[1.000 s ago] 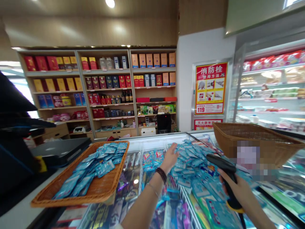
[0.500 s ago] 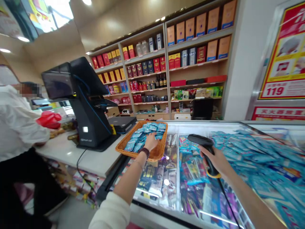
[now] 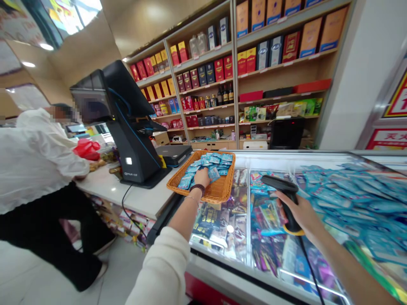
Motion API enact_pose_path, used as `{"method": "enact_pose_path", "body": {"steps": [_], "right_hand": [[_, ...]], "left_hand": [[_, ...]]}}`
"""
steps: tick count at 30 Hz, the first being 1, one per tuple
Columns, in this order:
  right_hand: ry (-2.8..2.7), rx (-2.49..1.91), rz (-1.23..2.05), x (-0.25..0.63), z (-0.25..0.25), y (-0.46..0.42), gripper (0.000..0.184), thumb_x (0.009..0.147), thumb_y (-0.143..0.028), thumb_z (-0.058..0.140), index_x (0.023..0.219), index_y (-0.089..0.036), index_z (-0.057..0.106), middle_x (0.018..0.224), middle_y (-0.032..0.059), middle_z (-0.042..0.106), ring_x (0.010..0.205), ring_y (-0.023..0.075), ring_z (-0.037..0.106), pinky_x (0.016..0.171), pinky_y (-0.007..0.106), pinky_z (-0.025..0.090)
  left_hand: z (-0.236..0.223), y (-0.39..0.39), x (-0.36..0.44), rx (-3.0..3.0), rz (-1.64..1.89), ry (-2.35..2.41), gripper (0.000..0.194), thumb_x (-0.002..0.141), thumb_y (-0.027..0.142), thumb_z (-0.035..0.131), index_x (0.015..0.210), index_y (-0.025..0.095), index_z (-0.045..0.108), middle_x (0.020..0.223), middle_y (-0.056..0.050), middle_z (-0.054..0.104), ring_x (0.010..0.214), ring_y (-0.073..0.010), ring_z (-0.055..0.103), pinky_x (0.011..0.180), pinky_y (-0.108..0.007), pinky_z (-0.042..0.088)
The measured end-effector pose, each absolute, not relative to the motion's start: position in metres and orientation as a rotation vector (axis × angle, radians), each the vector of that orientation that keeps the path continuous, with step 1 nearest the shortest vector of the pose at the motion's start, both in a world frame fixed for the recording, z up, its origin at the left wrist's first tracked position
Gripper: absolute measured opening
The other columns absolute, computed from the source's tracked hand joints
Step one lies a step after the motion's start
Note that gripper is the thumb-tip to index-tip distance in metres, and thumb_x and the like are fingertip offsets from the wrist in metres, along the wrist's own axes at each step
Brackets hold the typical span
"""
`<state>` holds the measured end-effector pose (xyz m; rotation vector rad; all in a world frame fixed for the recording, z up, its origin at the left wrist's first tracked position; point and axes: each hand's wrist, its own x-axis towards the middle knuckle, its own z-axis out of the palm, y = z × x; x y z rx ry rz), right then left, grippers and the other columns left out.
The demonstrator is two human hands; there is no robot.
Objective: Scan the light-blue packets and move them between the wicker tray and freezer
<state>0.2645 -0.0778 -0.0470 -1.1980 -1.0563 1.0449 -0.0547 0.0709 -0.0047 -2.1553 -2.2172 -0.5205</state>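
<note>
My left hand point(image 3: 202, 177), with a beaded bracelet at the wrist, is down in a shallow wicker basket point(image 3: 222, 189). Its fingers are curled over a small blue packet point(image 3: 213, 173), though the fingertips are partly hidden. More blue packets point(image 3: 190, 170) lie heaped around it in the basket. A black handheld barcode scanner point(image 3: 288, 203) with a yellow-orange base is gripped in my right hand point(image 3: 302, 208). Its head points left, toward the basket, and its cable hangs down over the glass.
The basket rests on a glass-topped freezer point(image 3: 219, 250) holding colourful packs. Many blue packets point(image 3: 359, 203) lie to the right. A black checkout terminal point(image 3: 136, 140) stands left on a white counter point(image 3: 104, 188). Beyond it a person in a white shirt point(image 3: 34, 156) leans over. Stocked shelves point(image 3: 206, 84) line the back wall.
My left hand has gone from fingers reaching over the packets to curled around one. The view has swung slightly right. The scanner stays in my right hand.
</note>
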Motion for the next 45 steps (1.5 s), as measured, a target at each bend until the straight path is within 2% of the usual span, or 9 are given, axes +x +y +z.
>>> {"method": "enact_pose_path", "body": {"steps": [5, 10, 13, 16, 20, 25, 30, 40, 45], "right_hand": [[-1.069, -1.179, 1.074, 0.267, -0.049, -0.081, 0.045, 0.074, -0.062, 0.078, 0.064, -0.022, 0.058, 0.046, -0.0018, 0.056, 0.035, 0.0130, 0.049, 0.035, 0.027, 0.039], [-1.082, -1.171, 1.071, 0.266, -0.050, -0.080, 0.047, 0.074, -0.063, 0.077, 0.063, -0.022, 0.057, 0.044, -0.0015, 0.056, 0.035, 0.0129, 0.049, 0.036, 0.026, 0.038], [-1.077, -1.145, 1.044, 0.266, -0.050, -0.081, 0.047, 0.074, -0.064, 0.078, 0.065, -0.021, 0.059, 0.045, -0.0011, 0.057, 0.037, 0.0136, 0.050, 0.037, 0.027, 0.039], [-1.078, -1.141, 1.010, 0.268, -0.048, -0.083, 0.048, 0.073, -0.066, 0.077, 0.067, -0.022, 0.059, 0.047, -0.0011, 0.058, 0.037, 0.0141, 0.050, 0.037, 0.028, 0.040], [-1.137, -1.194, 0.987, 0.270, -0.045, -0.085, 0.049, 0.075, -0.069, 0.073, 0.065, -0.024, 0.057, 0.045, -0.0010, 0.057, 0.035, 0.0149, 0.049, 0.038, 0.029, 0.038], [-1.207, -1.265, 0.911, 0.268, -0.044, -0.088, 0.049, 0.080, -0.067, 0.070, 0.061, -0.024, 0.056, 0.042, -0.0009, 0.056, 0.036, 0.0150, 0.050, 0.041, 0.029, 0.039], [-1.283, -1.313, 0.822, 0.263, -0.044, -0.091, 0.050, 0.083, -0.068, 0.065, 0.062, -0.025, 0.055, 0.041, -0.0018, 0.056, 0.035, 0.0149, 0.050, 0.045, 0.029, 0.041], [-1.351, -1.346, 0.749, 0.259, -0.041, -0.096, 0.047, 0.085, -0.066, 0.062, 0.064, -0.025, 0.057, 0.043, -0.0014, 0.057, 0.037, 0.0162, 0.051, 0.048, 0.031, 0.043], [-1.369, -1.357, 0.735, 0.258, -0.037, -0.099, 0.047, 0.085, -0.066, 0.062, 0.063, -0.025, 0.056, 0.042, -0.0013, 0.057, 0.037, 0.0159, 0.052, 0.049, 0.030, 0.043]], "left_hand": [[0.004, 0.059, -0.047, -2.166, -0.850, -2.204, 0.026, 0.089, 0.024, 0.071, 0.112, 0.013, 0.068, 0.116, -0.019, 0.074, 0.115, -0.0313, 0.068, 0.098, -0.037, 0.050], [-0.003, 0.044, 0.006, -2.371, -2.016, -2.089, 0.020, 0.091, 0.021, 0.065, 0.110, 0.015, 0.062, 0.086, -0.006, 0.074, 0.079, -0.0193, 0.073, 0.081, -0.034, 0.060], [-0.018, 0.033, 0.054, -2.589, -2.675, -1.661, 0.021, 0.088, 0.028, 0.071, 0.103, 0.018, 0.060, 0.090, -0.004, 0.072, 0.081, -0.0163, 0.072, 0.086, -0.037, 0.062], [-0.042, 0.023, 0.094, -2.649, -2.937, -1.447, 0.025, 0.086, 0.037, 0.074, 0.093, 0.019, 0.060, 0.090, -0.003, 0.070, 0.084, -0.0149, 0.070, 0.093, -0.039, 0.061], [-0.076, 0.020, 0.116, -2.572, -2.945, -1.653, 0.025, 0.085, 0.038, 0.076, 0.086, 0.019, 0.059, 0.080, 0.001, 0.063, 0.076, -0.0127, 0.065, 0.092, -0.041, 0.062], [-0.098, 0.028, 0.109, -2.540, -2.824, -1.800, 0.018, 0.087, 0.031, 0.071, 0.083, 0.018, 0.058, 0.080, 0.001, 0.060, 0.077, -0.0124, 0.063, 0.094, -0.042, 0.061], [-0.102, 0.030, 0.105, -2.581, -2.795, -1.719, 0.019, 0.087, 0.034, 0.069, 0.086, 0.019, 0.059, 0.087, -0.001, 0.062, 0.083, -0.0133, 0.064, 0.093, -0.040, 0.061], [-0.095, 0.023, 0.104, -2.558, -2.738, -1.803, 0.023, 0.086, 0.030, 0.070, 0.075, 0.020, 0.053, 0.068, 0.006, 0.047, 0.061, -0.0088, 0.048, 0.089, -0.038, 0.062], [-0.092, 0.021, 0.105, -2.557, -2.777, -1.793, 0.015, 0.088, 0.025, 0.066, 0.079, 0.018, 0.056, 0.072, 0.004, 0.052, 0.065, -0.0096, 0.053, 0.092, -0.041, 0.061]]}}
